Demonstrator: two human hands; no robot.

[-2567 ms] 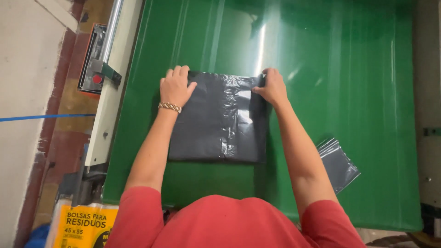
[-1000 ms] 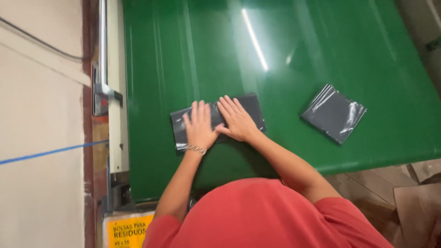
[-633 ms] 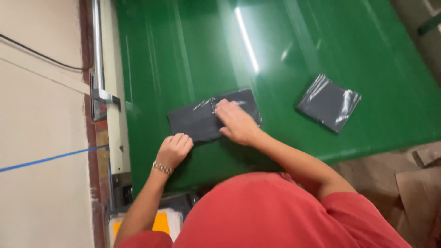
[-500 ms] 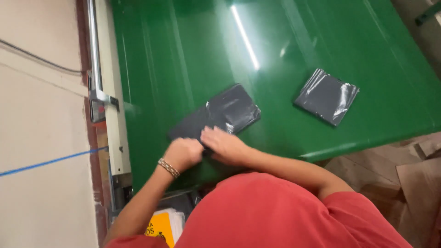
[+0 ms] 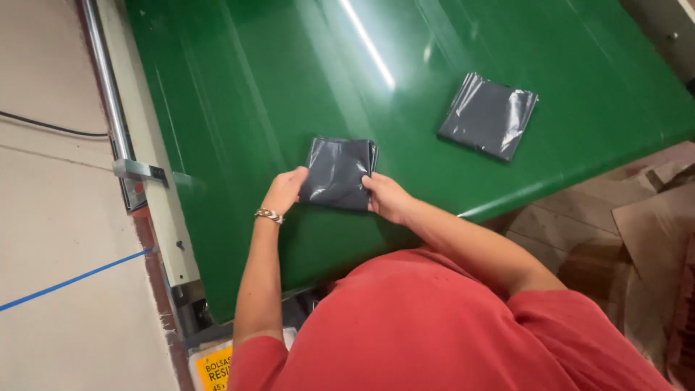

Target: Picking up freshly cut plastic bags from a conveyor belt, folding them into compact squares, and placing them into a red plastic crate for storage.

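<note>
A dark grey plastic bag (image 5: 338,172), folded into a small square, lies on the green table (image 5: 275,87). My left hand (image 5: 284,191), with a bracelet on the wrist, grips the bag's left edge. My right hand (image 5: 386,197) grips its lower right corner. A second folded grey bag (image 5: 489,116) lies apart on the table, up and to the right of my hands.
A metal rail (image 5: 108,80) and pale frame run along the table's left edge. Beige floor with a blue tape line (image 5: 72,278) lies to the left. Cardboard pieces (image 5: 637,224) are on the floor at right. A yellow package (image 5: 215,366) sits below the table.
The wide flat bag has been folded down into a small square. My hands went from pressing on top of it to gripping its left and right edges.
</note>
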